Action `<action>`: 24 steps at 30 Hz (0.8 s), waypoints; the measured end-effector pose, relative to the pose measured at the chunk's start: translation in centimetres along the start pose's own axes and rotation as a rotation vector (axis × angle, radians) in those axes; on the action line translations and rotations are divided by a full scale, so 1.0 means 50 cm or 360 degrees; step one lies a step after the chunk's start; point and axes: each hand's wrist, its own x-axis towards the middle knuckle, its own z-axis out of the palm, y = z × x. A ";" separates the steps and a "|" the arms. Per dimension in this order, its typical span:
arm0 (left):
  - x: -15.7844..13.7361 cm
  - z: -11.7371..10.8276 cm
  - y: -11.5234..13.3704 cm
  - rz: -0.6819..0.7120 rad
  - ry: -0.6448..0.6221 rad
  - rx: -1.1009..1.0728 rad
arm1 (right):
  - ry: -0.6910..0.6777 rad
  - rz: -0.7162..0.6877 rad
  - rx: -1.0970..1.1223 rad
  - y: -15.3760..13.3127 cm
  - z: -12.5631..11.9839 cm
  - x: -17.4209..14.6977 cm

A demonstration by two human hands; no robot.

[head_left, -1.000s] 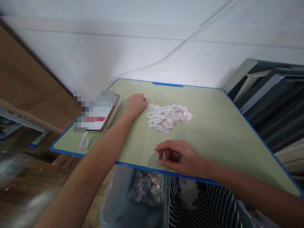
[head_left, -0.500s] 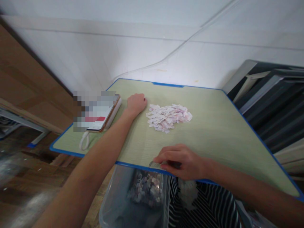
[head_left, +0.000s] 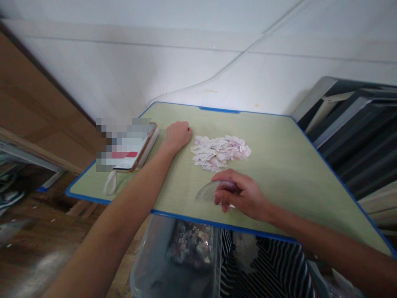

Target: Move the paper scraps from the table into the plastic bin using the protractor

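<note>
My right hand [head_left: 240,194] grips a clear protractor [head_left: 207,191] just over the near part of the table, its curved edge toward the back left. Right behind it lies a flat heap of small torn paper scraps [head_left: 220,151], white with pinkish marks. My left hand [head_left: 179,134] rests on the tabletop left of the heap, its fingers curled in and the back of the hand up. Whether anything is inside those curled fingers is hidden.
A phone [head_left: 133,149], partly blurred out, lies on a white block with a strap at the table's left. Below the near blue edge [head_left: 186,218] stands a clear plastic bin [head_left: 145,256] holding a bag of small pieces. Dark panels [head_left: 356,128] lean at the right.
My right hand has moved from the table's near edge toward the paper heap, lifting the protractor into fuller view. The left hand and the scraps look unmoved.
</note>
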 end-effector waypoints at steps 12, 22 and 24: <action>0.006 0.007 -0.003 0.0005 0.0003 -0.0016 | 0.0246 -0.0101 0.0129 -0.015 -0.103 0.013; 0.001 0.000 -0.004 -0.0001 -0.0021 -0.0009 | 0.0714 -0.0127 -0.0357 0.006 -0.216 0.031; 0.002 0.000 -0.004 -0.0014 -0.0028 0.0001 | 0.0649 -0.0101 -0.0340 0.009 -0.213 0.030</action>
